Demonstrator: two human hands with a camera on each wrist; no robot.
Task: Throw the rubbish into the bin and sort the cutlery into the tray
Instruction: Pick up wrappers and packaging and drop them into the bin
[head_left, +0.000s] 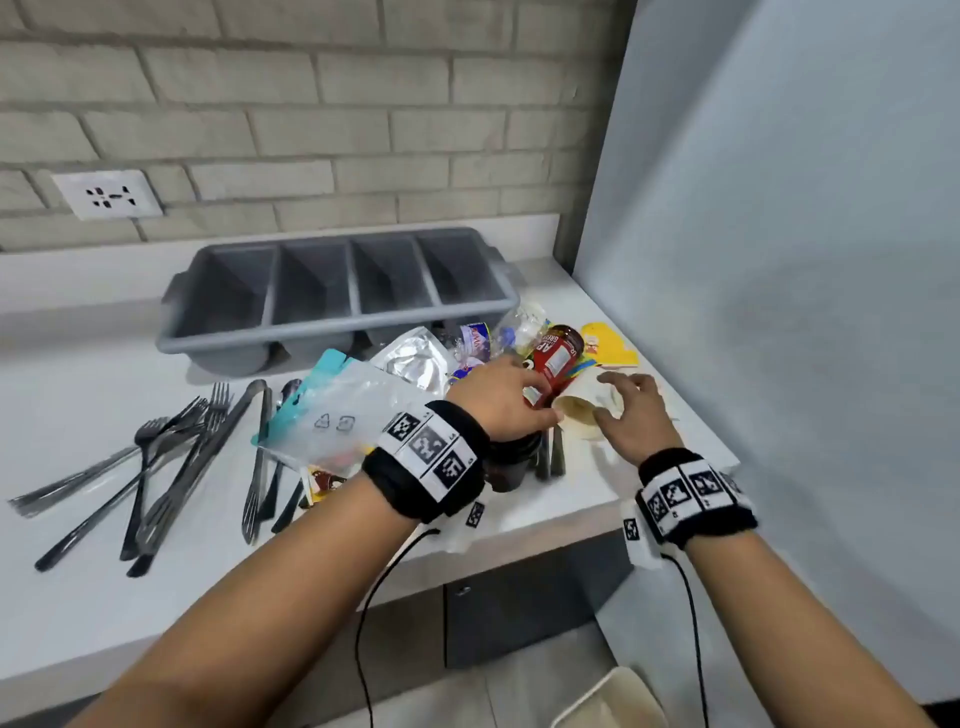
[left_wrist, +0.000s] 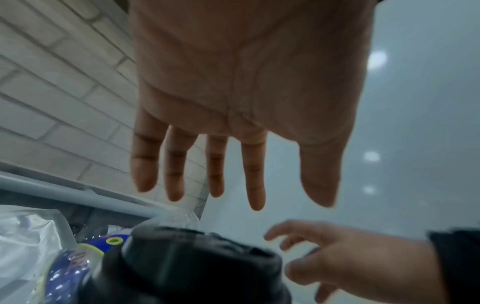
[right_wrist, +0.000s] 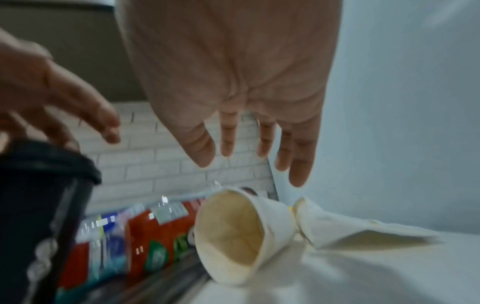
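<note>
My left hand (head_left: 543, 400) hovers with straight fingers over a black lidded cup (head_left: 511, 462), beside a red bottle (head_left: 553, 358) lying in the rubbish pile. In the left wrist view the left hand (left_wrist: 254, 197) is empty above the cup's lid (left_wrist: 197, 257). My right hand (head_left: 605, 397) is spread over a tipped paper cup (head_left: 576, 410), not gripping it. In the right wrist view the right hand (right_wrist: 249, 162) hangs above that paper cup (right_wrist: 233, 236); a flattened cup (right_wrist: 337, 224) lies beside it. The grey four-compartment tray (head_left: 343, 317) stands behind. Forks (head_left: 171, 452) and tongs (head_left: 260, 441) lie at the left.
A clear bag (head_left: 337, 410), a foil pouch (head_left: 415, 358), a crushed bottle (head_left: 475, 338) and a yellow packet (head_left: 608, 345) crowd the counter. A pale wall panel (head_left: 779, 260) closes the right side. A pale bin rim (head_left: 608, 696) shows on the floor below the counter edge.
</note>
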